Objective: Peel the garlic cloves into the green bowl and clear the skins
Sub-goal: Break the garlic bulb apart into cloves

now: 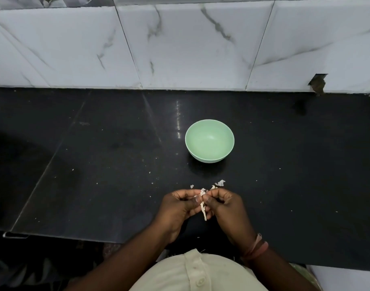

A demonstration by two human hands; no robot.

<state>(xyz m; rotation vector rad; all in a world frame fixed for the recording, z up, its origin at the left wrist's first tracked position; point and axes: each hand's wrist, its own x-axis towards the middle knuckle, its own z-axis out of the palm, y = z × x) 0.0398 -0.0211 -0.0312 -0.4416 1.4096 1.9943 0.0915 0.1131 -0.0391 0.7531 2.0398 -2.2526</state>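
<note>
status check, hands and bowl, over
Left hand and right hand both pinching a papery garlic clove, skin strip dangling. Round pale green bowl empty. Loose skins on black counter; path to bowl unobstructed.

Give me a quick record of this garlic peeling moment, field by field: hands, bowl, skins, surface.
left hand: pinches the papery garlic piece
right hand: pinches the same garlic piece
round pale green bowl: upright beyond the hands, no cloves visible inside
loose white skin flakes: on the counter between hands and bowl
black polished stone counter: specked with crumbs
</note>
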